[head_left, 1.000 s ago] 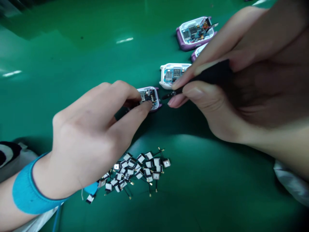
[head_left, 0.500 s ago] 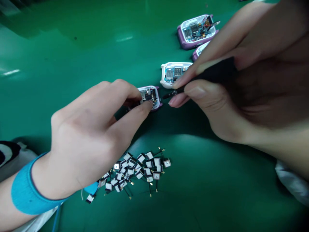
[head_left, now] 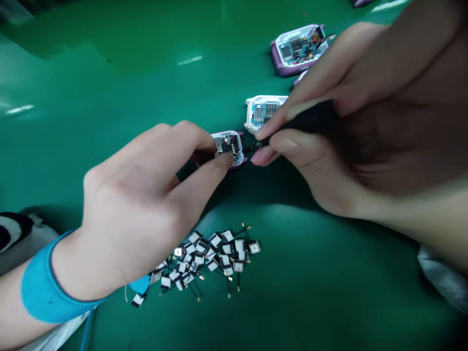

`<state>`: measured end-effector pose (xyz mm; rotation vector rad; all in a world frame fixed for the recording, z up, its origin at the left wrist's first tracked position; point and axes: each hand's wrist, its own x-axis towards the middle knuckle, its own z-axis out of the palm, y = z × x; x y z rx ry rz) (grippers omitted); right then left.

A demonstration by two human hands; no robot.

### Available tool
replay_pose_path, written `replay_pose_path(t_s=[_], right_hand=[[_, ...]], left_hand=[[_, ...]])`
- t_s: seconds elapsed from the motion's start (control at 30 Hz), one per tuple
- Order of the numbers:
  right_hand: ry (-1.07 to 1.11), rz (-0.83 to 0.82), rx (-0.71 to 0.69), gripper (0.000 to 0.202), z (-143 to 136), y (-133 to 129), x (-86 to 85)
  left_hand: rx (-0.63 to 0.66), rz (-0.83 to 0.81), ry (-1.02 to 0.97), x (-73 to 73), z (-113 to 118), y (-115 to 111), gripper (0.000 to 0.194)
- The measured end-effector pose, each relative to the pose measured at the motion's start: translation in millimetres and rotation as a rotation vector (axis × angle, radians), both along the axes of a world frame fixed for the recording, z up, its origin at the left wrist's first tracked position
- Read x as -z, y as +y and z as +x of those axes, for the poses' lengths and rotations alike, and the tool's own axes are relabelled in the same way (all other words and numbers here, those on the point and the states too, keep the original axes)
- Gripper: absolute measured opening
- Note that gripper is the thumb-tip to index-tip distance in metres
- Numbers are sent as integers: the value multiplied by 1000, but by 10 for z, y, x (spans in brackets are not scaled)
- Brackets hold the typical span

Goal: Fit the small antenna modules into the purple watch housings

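My left hand [head_left: 146,200], a blue band at its wrist, closes its thumb and fingers around a small open watch case [head_left: 237,138]. The case has a white inner rim and purple outside, and a circuit board shows within. Part of it is hidden under my fingers. From the right, my right hand [head_left: 329,161] pinches a slim black hand tool [head_left: 307,118] whose exact kind I cannot make out. Its dark tip reaches the case's right edge; contact is hard to tell. Just behind the fingertips lies a white watch case [head_left: 258,113] with its board exposed, partly covered by my right hand.
A larger purple watch case [head_left: 280,63] lies open at the back, with another purple case [head_left: 300,78] mostly hidden by my right hand. In front is a pile of small white-and-black square parts [head_left: 201,258] with thin black leads. Everything rests on a green mat [head_left: 310,282].
My right hand has moved slightly left, bringing the black tool's tip from a small gap up to the case's right edge. My left hand keeps its hold on the case.
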<state>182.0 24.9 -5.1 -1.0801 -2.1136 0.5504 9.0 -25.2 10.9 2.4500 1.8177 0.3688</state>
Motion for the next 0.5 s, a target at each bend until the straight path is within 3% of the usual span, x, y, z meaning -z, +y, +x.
replay_pose_path(t_s=[0.17,0.33,0.5], right_hand=[[-75,-43,-174,19,-33,40,-73],[-5,-25,-144,22,-51,43,23],[27,72,-215,21,-10,0,128]], left_hand=[[53,62,34,19,-14,9,29],[194,258,151,78,17,16,30],[228,361,223,101,-28,28,30]])
